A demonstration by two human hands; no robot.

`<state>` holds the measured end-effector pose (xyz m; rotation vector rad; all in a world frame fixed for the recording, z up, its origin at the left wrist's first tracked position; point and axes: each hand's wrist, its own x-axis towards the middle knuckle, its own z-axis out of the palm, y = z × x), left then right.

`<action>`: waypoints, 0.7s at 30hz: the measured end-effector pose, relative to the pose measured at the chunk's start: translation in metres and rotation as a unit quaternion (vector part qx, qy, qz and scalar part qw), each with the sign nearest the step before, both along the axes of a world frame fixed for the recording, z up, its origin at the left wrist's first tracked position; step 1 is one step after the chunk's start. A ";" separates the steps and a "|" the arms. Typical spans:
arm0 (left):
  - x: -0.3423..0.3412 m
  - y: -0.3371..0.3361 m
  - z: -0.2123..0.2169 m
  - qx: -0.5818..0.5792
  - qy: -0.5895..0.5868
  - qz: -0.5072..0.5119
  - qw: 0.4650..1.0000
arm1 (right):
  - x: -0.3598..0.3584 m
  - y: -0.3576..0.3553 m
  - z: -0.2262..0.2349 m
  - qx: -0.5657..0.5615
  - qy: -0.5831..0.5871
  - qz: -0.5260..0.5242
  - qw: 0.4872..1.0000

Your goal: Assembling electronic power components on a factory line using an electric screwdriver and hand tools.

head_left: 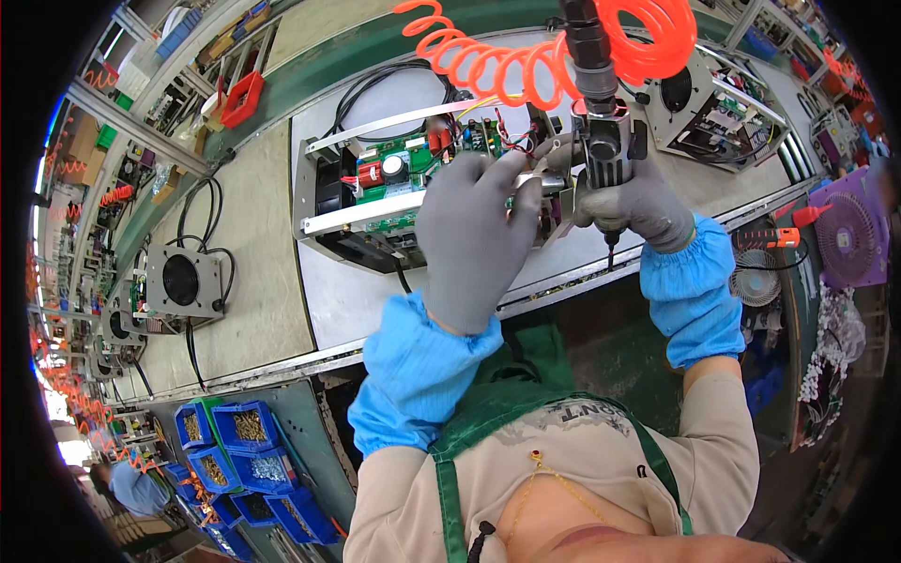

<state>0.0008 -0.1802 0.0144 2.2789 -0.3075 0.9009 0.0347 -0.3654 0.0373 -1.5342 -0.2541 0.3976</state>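
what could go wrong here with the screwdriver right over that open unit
The right hand holds the pneumatic screwdriver beside loose wires; a slip might nick them. The left hand braces the open chassis close to the tool, so fingers could get pinched. The orange coiled hose might tug the tool sideways.

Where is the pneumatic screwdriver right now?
In the head view, upper right of centre: the pneumatic screwdriver is gripped by the right hand, beside the open metal chassis, under the orange coiled hose.
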 end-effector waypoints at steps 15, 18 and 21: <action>0.044 -0.004 0.002 0.142 0.095 -0.031 0.985 | -0.015 -0.014 0.025 0.043 -0.165 -0.156 0.973; 0.054 0.002 0.010 0.061 0.030 -0.047 0.997 | -0.020 -0.033 0.029 0.107 -0.211 -0.187 0.954; 0.070 0.007 0.016 0.039 0.039 -0.169 0.984 | -0.021 -0.044 0.042 0.161 -0.319 -0.136 0.924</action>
